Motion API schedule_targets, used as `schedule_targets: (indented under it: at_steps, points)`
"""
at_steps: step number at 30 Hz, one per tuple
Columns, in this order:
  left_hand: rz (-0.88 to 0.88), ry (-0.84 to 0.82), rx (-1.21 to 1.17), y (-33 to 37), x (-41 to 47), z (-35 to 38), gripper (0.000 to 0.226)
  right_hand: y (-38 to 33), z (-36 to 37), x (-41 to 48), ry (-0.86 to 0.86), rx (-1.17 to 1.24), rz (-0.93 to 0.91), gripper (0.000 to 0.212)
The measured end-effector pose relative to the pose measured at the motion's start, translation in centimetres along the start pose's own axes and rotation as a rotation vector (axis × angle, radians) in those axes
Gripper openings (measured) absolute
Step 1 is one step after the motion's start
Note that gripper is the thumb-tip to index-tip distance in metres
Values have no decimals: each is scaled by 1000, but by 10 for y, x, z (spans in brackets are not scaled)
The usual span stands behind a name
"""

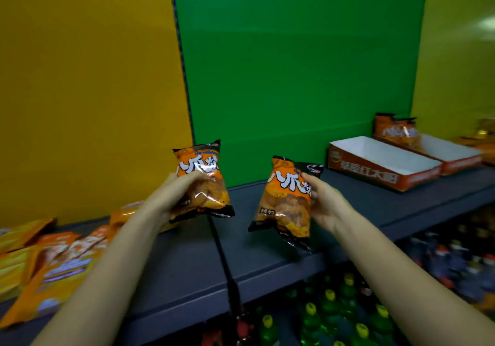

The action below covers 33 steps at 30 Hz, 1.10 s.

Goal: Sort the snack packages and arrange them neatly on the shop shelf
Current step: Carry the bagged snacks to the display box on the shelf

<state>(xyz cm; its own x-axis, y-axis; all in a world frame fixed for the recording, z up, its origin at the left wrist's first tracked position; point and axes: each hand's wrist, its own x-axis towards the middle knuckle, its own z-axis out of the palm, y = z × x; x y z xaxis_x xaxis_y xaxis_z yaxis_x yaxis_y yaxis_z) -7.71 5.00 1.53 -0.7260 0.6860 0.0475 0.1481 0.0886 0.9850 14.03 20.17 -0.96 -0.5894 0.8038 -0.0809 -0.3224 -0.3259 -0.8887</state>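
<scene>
I hold two orange-and-black snack bags above the dark grey shelf [187,260]. My left hand [174,193] grips one snack bag [206,174] from its left side, upright. My right hand [325,201] grips a second matching snack bag [288,198] from its right side, tilted a little. The two bags hang apart over the shelf's middle. A pile of orange and yellow snack packages [51,262] lies flat at the left end of the shelf.
An open red display box [380,169] with a white inside stands on the shelf at the right. A second red box [452,155] behind it holds a few orange bags [399,128]. Green bottles [329,311] fill the lower shelf. Yellow and green panels back the shelf.
</scene>
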Motion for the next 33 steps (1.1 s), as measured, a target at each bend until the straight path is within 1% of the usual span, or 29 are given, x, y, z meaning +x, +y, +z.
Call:
schedule_targets:
  at_steps: [2,5,6,8,11,13,17,20,24,25,27,28,30,33]
  points:
    - [-4,-79,-15,6,-1,48,62,-24,-36,-8,34,20,-29,19]
    - [-22,-208,-30,14,-3,119,73,-60,-95,-18,110,9,-72,19]
    - [-23,-234,-35,17,-4,142,72,-71,-113,-21,130,0,-85,19]
    - [-13,-300,-41,21,-7,188,65,-92,-150,-24,170,-16,-104,22]
    - [3,-381,-61,29,-13,254,56,-121,-204,-27,243,-44,-135,19]
    - [6,-396,-70,32,-15,293,54,-140,-235,-26,287,-66,-157,18]
    - [29,-435,-68,42,-11,359,63,-175,-287,-18,358,-89,-208,18]
    - [61,-455,-75,54,-6,403,56,-197,-319,-8,401,-121,-222,18]
    - [56,-483,-72,66,13,458,75,-224,-360,13,431,-121,-246,19]
    - [54,-487,-68,70,18,472,71,-230,-370,20,431,-131,-253,20]
    - [72,-500,-68,78,29,500,53,-244,-390,34,427,-144,-266,20]
    - [80,-502,-66,82,36,515,50,-251,-399,43,425,-147,-271,20]
    - [109,-502,-55,91,53,540,53,-265,-412,62,414,-161,-277,20]
    - [129,-475,-77,107,83,573,52,-287,-425,95,389,-186,-285,21]
